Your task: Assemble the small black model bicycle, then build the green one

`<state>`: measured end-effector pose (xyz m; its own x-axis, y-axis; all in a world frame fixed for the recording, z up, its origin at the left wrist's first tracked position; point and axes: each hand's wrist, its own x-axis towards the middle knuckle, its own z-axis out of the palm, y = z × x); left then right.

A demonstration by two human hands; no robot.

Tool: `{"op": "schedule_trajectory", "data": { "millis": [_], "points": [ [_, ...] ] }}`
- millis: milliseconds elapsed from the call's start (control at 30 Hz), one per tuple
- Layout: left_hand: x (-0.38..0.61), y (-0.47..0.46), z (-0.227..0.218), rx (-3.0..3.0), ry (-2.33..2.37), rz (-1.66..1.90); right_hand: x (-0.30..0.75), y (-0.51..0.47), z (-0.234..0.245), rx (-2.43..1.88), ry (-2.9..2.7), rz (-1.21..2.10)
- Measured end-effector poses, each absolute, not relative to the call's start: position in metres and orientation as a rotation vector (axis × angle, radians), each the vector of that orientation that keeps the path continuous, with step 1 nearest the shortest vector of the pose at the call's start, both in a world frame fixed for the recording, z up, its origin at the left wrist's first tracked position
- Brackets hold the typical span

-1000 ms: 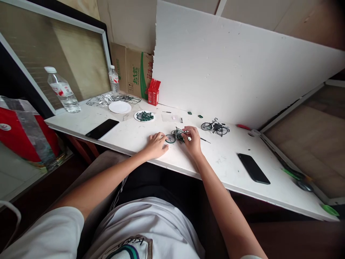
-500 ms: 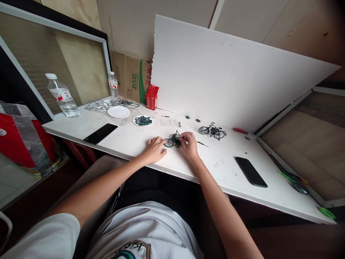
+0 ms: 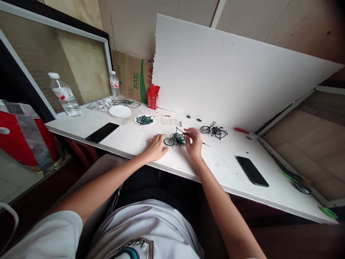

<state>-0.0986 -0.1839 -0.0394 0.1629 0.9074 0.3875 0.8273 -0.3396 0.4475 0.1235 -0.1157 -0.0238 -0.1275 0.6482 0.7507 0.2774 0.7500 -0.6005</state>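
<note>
Right hand (image 3: 193, 142) has eased up and a little right since the last frame, so we see more of the green model bike (image 3: 178, 139). Left hand (image 3: 155, 147) hasn't shifted; framing moved slightly.

Head view, our only one: landmark is the green bike, on the white table (image 3: 215, 163) between our hands. Left of it, our left hand rests low, fingers loosely curved and apart, tips at the edge of the front wheel (image 3: 169, 142). Right of it, our right fingers are bunched, thumb near index, beside a thin dark bar; can't tell if they pinch it or whether it belongs to the bike. Thin wiry bit just on our side of the bike, can't tell if attached.

Farther right of it: thin dark tool (image 3: 205, 144), partly behind our hand, then a dark model bike (image 3: 214, 130). Beyond it to the left: plate (image 3: 135, 120) with green parts (image 3: 145, 119).

Handling, our guess: very light, stiff thin plastic, spokes and bars snap easily. We'd hold it by the mid-frame, steady the tyre rim gently, and not squeeze spokes.
</note>
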Motion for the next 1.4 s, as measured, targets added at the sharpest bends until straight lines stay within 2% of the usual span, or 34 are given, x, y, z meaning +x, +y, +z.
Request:
{"op": "schedule_trajectory", "data": {
  "millis": [233,400,533,667,933,1233,1400],
  "points": [
    [-0.104,-0.173,-0.045,2.143,1.6,1.217,0.117,-0.122,-0.022,-0.68,-1.792,0.228],
    [-0.113,-0.157,-0.049,1.702,1.406,1.459,0.109,-0.127,-0.026,-0.642,-1.831,0.182],
    [-0.117,-0.157,-0.039,1.297,1.138,1.374,0.096,-0.137,-0.03,-0.547,-1.914,0.195],
    [-0.118,-0.164,-0.027,1.209,0.996,1.304,0.088,-0.143,-0.034,-0.53,-1.971,0.246],
    [-0.122,-0.17,-0.026,1.232,0.96,1.358,0.091,-0.138,-0.035,-0.594,-1.903,0.358],
    [-0.12,-0.161,-0.036,1.057,0.972,1.425,0.093,-0.136,-0.032,-0.784,-1.898,0.16],
    [-0.122,-0.161,-0.038,1.054,0.978,1.477,0.101,-0.121,-0.041,-1.012,-1.858,0.186]
  ]
}}
